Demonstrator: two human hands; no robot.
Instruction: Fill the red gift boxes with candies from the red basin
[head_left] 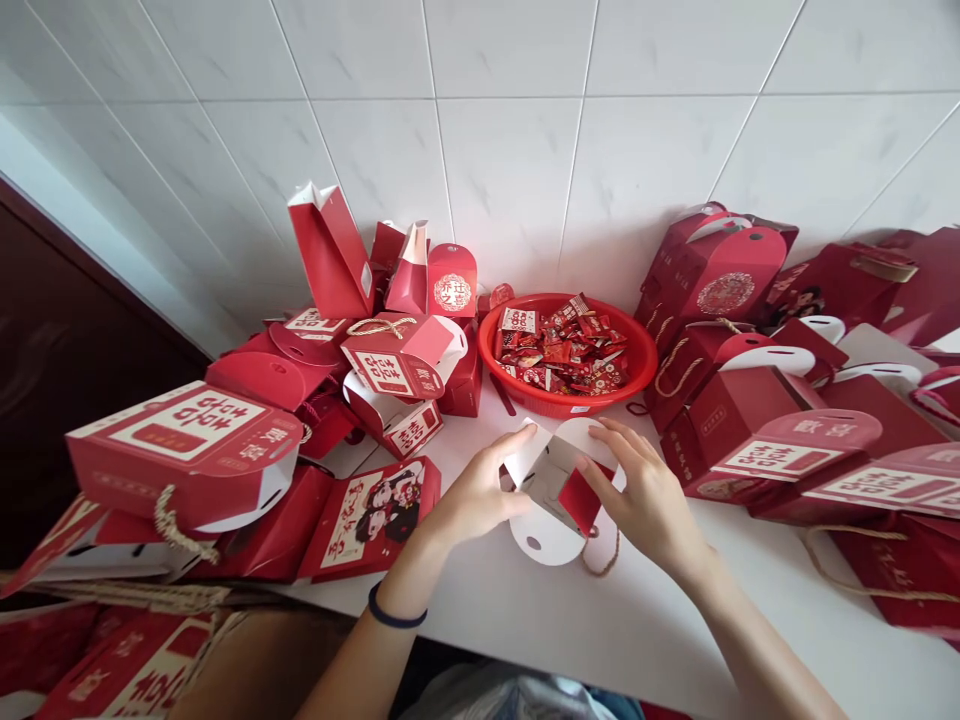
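A half-folded red and white gift box lies on the white table in front of me, its white flaps spread and a rope handle trailing below it. My left hand grips the box's left flap with thumb and fingers. My right hand presses on its right side, fingers curled over a red panel. Just behind the box stands a red plastic basket full of red-wrapped sweets.
Piles of red gift boxes crowd both sides: assembled ones at the left and centre-left, more at the right. A flat red sleeve with a cartoon couple lies by my left wrist. A white tiled wall rises behind.
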